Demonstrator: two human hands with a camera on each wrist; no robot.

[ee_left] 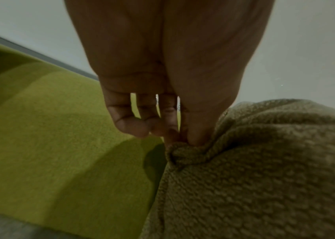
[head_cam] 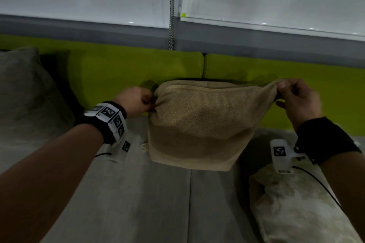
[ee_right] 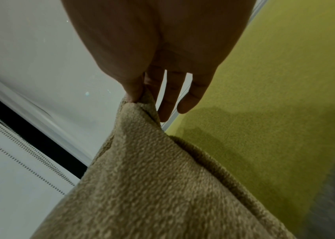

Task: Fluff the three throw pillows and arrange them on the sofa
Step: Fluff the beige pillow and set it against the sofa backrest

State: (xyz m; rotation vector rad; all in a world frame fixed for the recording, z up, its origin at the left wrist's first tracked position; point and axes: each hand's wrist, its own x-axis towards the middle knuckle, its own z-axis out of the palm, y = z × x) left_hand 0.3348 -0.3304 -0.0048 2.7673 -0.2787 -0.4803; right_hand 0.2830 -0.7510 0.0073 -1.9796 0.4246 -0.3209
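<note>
Both hands pinch tan pillow (head_cam: 205, 122) corners | left hand (head_cam: 136, 100) | right hand (head_cam: 298, 98)

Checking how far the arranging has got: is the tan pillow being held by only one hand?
No: the left hand and right hand each pinch an upper corner of the tan pillow.

Your centre pillow (head_cam: 205, 124): tan, nubbly weave. Backrest (head_cam: 118, 71): lime green. At 9 o'clock, grey pillow (head_cam: 25, 92); at 5 o'clock, cream mottled pillow (head_cam: 296, 207).
</note>
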